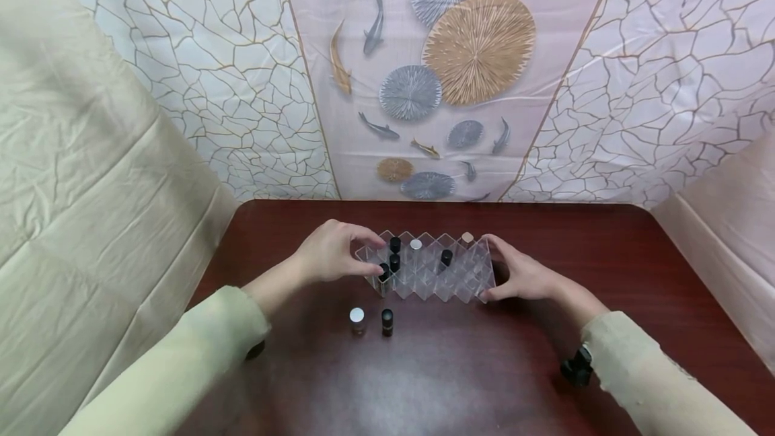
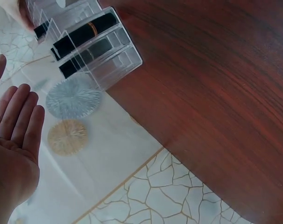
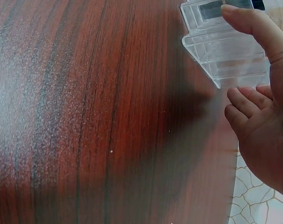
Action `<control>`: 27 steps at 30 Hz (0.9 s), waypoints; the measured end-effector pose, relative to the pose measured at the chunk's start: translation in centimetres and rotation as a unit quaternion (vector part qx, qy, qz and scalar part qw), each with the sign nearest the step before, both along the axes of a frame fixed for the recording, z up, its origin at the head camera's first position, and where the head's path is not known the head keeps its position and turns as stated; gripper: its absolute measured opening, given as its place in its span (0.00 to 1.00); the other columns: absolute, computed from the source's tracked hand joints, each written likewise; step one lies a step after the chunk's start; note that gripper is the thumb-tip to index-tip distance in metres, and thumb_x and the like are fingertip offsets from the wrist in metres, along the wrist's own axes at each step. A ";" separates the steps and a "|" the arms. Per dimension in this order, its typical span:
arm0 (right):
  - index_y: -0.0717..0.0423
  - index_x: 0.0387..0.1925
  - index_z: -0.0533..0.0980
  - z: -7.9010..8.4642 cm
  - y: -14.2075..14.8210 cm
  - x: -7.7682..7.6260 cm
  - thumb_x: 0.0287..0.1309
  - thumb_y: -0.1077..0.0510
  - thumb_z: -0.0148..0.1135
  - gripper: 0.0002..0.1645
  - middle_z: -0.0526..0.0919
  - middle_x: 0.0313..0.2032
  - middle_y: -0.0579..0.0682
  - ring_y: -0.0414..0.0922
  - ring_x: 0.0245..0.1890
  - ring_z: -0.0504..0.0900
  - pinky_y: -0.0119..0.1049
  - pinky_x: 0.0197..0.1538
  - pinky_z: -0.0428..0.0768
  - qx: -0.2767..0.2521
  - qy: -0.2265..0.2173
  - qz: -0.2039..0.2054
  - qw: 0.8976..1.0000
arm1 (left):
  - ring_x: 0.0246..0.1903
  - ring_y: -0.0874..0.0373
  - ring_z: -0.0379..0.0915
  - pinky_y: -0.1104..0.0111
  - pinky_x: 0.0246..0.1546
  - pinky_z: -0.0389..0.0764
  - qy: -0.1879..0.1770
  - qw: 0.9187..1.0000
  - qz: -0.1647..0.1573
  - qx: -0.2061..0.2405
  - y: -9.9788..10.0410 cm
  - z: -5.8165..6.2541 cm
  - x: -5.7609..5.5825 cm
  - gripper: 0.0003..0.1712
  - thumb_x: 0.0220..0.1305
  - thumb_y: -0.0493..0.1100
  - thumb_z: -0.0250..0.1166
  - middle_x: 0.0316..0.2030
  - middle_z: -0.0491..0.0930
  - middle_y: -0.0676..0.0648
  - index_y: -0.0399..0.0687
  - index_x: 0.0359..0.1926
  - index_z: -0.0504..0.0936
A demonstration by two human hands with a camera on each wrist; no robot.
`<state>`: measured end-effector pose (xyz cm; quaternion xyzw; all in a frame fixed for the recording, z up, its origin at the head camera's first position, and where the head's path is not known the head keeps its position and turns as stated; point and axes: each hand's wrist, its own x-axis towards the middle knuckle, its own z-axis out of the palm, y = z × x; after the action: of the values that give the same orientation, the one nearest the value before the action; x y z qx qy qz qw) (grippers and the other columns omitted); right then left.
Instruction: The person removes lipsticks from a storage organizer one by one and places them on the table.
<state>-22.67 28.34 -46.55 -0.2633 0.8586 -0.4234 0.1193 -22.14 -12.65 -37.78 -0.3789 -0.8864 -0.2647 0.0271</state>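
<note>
A clear plastic organizer (image 1: 424,286) with zigzag compartments stands on the table. It holds several black-capped tubes (image 1: 446,258), a white-topped one (image 1: 416,245) and a tan-topped one (image 1: 467,239). In the left wrist view, a black tube with a gold ring (image 2: 92,30) shows through the clear wall. My left hand (image 1: 329,251) is at the organizer's left end, thumb and fingers spread; the left wrist view shows its fingers apart from the plastic. My right hand (image 1: 525,274) grips the right end, thumb at the front corner and fingers at the back one.
In front of the organizer, a white-capped container (image 1: 357,320) and a black-capped tube (image 1: 387,321) stand on the dark red wooden table (image 1: 460,369). A patterned cloth (image 1: 412,147) hangs behind the table's back edge, with cream cloth (image 1: 103,153) on the left side.
</note>
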 end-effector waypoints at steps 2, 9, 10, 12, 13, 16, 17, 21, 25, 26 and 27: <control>0.65 0.73 0.57 -0.1 0.0 0.0 0.47 0.58 0.87 0.61 0.77 0.67 0.70 0.67 0.72 0.73 0.20 0.67 0.61 0.001 0.002 0.000 1.000 | 0.36 0.66 0.83 0.68 0.40 0.82 -0.001 1.000 0.002 -0.004 0.1 -0.2 -0.3 0.23 0.56 0.52 0.83 0.43 0.92 0.57 0.52 0.52 0.92; 0.65 0.74 0.57 -0.2 0.0 -0.1 0.47 0.58 0.87 0.61 0.77 0.68 0.69 0.66 0.72 0.72 0.19 0.67 0.60 0.004 0.002 -0.003 1.000 | 0.36 0.63 0.82 0.67 0.40 0.80 -0.017 1.000 0.004 -0.020 0.3 -1.3 -1.3 0.27 0.56 0.54 0.83 0.45 0.92 0.56 0.49 0.54 0.92; 0.65 0.74 0.57 -0.2 0.0 -0.1 0.47 0.58 0.87 0.62 0.77 0.68 0.69 0.66 0.72 0.72 0.19 0.67 0.59 0.006 0.001 -0.004 1.000 | 0.36 0.62 0.82 0.67 0.40 0.80 -0.019 1.000 0.004 -0.023 0.3 -1.5 -1.4 0.27 0.56 0.54 0.83 0.45 0.92 0.54 0.49 0.54 0.91; 0.65 0.74 0.56 -0.2 0.1 -0.1 0.47 0.57 0.88 0.62 0.76 0.68 0.69 0.66 0.73 0.72 0.18 0.67 0.58 0.008 -0.004 -0.006 1.000 | 0.37 0.58 0.84 0.65 0.41 0.81 -0.024 0.999 0.003 -0.027 0.3 -2.0 -1.5 0.28 0.56 0.54 0.83 0.46 0.92 0.53 0.49 0.55 0.91; 0.65 0.75 0.56 -0.2 0.1 -0.2 0.47 0.57 0.88 0.62 0.76 0.69 0.69 0.66 0.73 0.71 0.17 0.66 0.57 0.009 -0.005 -0.007 1.000 | 0.38 0.57 0.85 0.65 0.41 0.81 -0.024 0.999 0.003 -0.029 0.3 -2.3 -1.6 0.28 0.56 0.54 0.83 0.47 0.92 0.52 0.49 0.55 0.91; 0.64 0.74 0.57 -0.2 0.1 -0.2 0.47 0.56 0.88 0.62 0.76 0.69 0.68 0.65 0.74 0.71 0.17 0.66 0.57 0.006 -0.009 -0.006 1.000 | 0.40 0.54 0.87 0.64 0.42 0.81 -0.022 0.999 -0.002 -0.035 0.3 -3.0 -1.8 0.27 0.56 0.54 0.83 0.48 0.92 0.52 0.49 0.55 0.91; 0.63 0.73 0.58 -0.2 0.1 -0.3 0.47 0.57 0.88 0.61 0.76 0.69 0.68 0.65 0.74 0.71 0.17 0.66 0.58 0.004 -0.011 -0.006 1.000 | 0.40 0.53 0.87 0.64 0.42 0.81 -0.021 0.999 -0.003 -0.038 0.3 -3.2 -1.8 0.27 0.56 0.54 0.83 0.49 0.92 0.52 0.50 0.55 0.91; 0.63 0.73 0.58 -0.2 0.0 -0.2 0.47 0.57 0.88 0.60 0.76 0.69 0.67 0.65 0.73 0.72 0.19 0.67 0.60 0.000 -0.011 -0.004 1.000 | 0.39 0.56 0.87 0.64 0.41 0.82 -0.012 0.999 -0.006 -0.042 0.2 -3.8 -1.9 0.28 0.55 0.54 0.83 0.50 0.91 0.53 0.52 0.56 0.91; 0.63 0.73 0.58 -0.2 0.1 -0.2 0.46 0.57 0.88 0.61 0.75 0.69 0.66 0.65 0.73 0.73 0.20 0.66 0.61 0.004 -0.008 -0.007 1.000 | 0.37 0.55 0.87 0.64 0.41 0.83 -0.006 0.999 -0.006 -0.043 0.1 -4.3 -2.1 0.29 0.54 0.55 0.83 0.49 0.92 0.52 0.52 0.56 0.91; 0.63 0.73 0.58 -0.2 0.1 -0.1 0.46 0.57 0.88 0.61 0.76 0.68 0.66 0.65 0.73 0.73 0.20 0.66 0.61 0.004 -0.007 -0.007 1.000 | 0.37 0.55 0.87 0.64 0.41 0.83 -0.006 0.999 -0.006 -0.044 0.1 -4.4 -2.1 0.29 0.55 0.55 0.83 0.49 0.92 0.52 0.52 0.56 0.91; 0.63 0.73 0.58 -0.1 0.1 -0.1 0.46 0.57 0.88 0.60 0.76 0.68 0.66 0.65 0.73 0.73 0.20 0.66 0.62 0.003 -0.007 -0.006 1.000 | 0.37 0.55 0.87 0.63 0.42 0.83 -0.006 0.999 -0.006 -0.045 0.1 -4.5 -2.2 0.29 0.55 0.55 0.83 0.49 0.92 0.52 0.51 0.56 0.91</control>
<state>-22.82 28.43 -46.70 -0.2547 0.8605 -0.4236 0.1236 -24.32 -12.55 -42.25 -0.3831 -0.8954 -0.2269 0.0033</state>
